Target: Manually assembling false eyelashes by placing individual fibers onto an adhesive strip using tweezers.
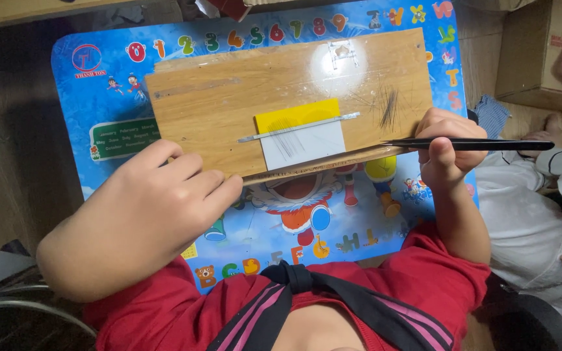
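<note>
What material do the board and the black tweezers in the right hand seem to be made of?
The board looks like wood, with visible grain and a glossy patch of glare. The black tweezers, held in the right hand, look like dark-coated metal: thin, stiff, matte, though plastic is possible.
</note>
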